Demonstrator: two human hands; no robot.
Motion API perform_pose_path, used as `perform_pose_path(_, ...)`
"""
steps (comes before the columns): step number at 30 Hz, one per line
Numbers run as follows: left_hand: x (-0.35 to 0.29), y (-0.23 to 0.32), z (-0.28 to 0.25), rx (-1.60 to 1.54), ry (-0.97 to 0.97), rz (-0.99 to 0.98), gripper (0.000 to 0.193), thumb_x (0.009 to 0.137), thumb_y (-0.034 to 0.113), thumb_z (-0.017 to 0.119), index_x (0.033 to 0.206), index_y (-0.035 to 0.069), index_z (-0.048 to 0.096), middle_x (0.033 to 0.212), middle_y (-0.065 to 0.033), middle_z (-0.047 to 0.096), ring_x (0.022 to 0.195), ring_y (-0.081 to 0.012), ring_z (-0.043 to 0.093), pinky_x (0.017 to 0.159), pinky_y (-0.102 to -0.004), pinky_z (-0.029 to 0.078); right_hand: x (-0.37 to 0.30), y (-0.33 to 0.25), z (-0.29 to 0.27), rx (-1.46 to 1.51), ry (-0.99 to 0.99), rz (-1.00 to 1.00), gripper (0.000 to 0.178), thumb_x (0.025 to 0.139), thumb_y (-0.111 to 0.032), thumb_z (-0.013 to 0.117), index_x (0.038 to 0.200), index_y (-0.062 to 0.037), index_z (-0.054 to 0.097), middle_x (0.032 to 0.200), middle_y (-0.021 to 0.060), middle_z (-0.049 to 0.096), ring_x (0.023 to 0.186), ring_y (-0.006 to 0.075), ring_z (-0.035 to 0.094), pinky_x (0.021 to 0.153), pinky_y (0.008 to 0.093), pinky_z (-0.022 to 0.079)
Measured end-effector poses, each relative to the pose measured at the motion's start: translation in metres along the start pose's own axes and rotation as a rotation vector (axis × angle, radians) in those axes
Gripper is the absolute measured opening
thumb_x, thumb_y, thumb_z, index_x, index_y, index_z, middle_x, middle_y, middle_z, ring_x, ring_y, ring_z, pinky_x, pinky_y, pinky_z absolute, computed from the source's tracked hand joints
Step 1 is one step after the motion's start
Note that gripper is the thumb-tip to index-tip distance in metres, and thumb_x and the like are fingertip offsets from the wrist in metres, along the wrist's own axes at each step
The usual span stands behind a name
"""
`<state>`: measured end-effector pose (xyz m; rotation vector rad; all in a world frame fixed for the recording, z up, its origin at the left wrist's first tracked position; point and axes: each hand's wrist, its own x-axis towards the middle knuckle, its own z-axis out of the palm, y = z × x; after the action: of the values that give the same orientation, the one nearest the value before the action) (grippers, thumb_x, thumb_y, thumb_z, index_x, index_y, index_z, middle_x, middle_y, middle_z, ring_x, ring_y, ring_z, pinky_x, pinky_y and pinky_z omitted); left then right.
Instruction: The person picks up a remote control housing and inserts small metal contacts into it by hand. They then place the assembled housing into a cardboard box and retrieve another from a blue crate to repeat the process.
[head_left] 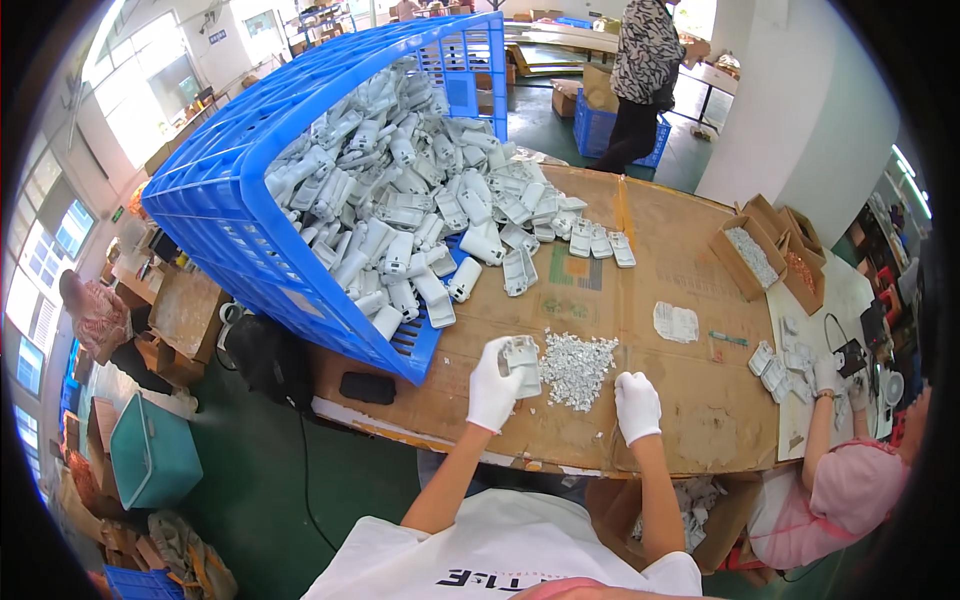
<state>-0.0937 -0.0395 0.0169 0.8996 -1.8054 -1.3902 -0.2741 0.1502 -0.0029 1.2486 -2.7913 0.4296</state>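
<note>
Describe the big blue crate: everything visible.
The blue crate looks like plastic, with slotted, ribbed walls and a pale label on the wall nearest the wearer. It lies on its side on the left part of the cardboard-covered table, its open mouth facing right. White casings are heaped inside against its walls and spill out over the lower rim. Neither the left hand nor the right hand touches it. Its base is hidden.

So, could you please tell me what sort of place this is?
Probably an assembly workshop, judging by the tipped blue crate of white plastic casings, the heap of small white parts and the co-worker alongside.
</note>
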Motion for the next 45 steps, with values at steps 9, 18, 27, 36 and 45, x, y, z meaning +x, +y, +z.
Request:
perform_pose_path(9,-0.031,0.008,0.039,0.029,-0.151,0.108,0.039,0.081,0.008,0.068,0.119,0.002,0.059,0.110,-0.0228,0.066,0.105,-0.0379,0.066,0.089,-0.0392,0.052,-0.011,-0.084,-0.032,0.641,0.355,-0.210,0.013,0.081,0.002,0.071,0.092,-0.0022,0.067,0.094,0.0118,0.057,0.088,0.0260,0.059,0.077,0.0345,0.049)
perform_pose_path(18,-0.023,0.028,0.035,0.100,-0.145,0.129,0.037,0.081,0.010,0.069,0.115,0.002,0.058,0.103,-0.0198,0.067,0.098,-0.0357,0.067,0.083,-0.0390,0.053,0.001,-0.099,-0.028,0.785,0.401,-0.095,0.015,0.076,-0.001,0.074,0.090,-0.0059,0.068,0.091,0.0094,0.055,0.084,0.0266,0.058,0.073,0.0358,0.048)
perform_pose_path(27,-0.038,0.028,0.040,0.135,-0.104,0.169,0.033,0.080,0.006,0.068,0.112,0.002,0.061,0.103,-0.0180,0.067,0.095,-0.0358,0.067,0.082,-0.0386,0.053,-0.006,-0.094,-0.025,0.662,0.373,-0.193,0.021,0.075,0.006,0.074,0.092,-0.0055,0.069,0.096,0.0069,0.058,0.085,0.0198,0.061,0.072,0.0310,0.049)
perform_pose_path(36,-0.036,0.037,0.036,0.049,-0.153,0.225,0.026,0.082,-0.001,0.066,0.107,0.005,0.064,0.090,-0.0134,0.067,0.083,-0.0228,0.071,0.072,-0.0328,0.055,-0.008,-0.085,-0.034,0.998,-0.146,0.119,0.023,0.096,-0.019,0.059,0.111,-0.0020,0.064,0.091,0.0137,0.071,0.086,0.0245,0.069,0.076,0.0365,0.051)
perform_pose_path(45,-0.034,0.032,0.036,0.067,-0.218,0.206,0.019,0.084,0.004,0.066,0.102,0.004,0.064,0.089,-0.0139,0.069,0.079,-0.0244,0.071,0.070,-0.0353,0.054,-0.004,-0.070,-0.032,0.899,-0.214,-0.001,0.023,0.099,-0.018,0.052,0.114,-0.0041,0.062,0.098,0.0205,0.069,0.094,0.0367,0.068,0.083,0.0400,0.051)
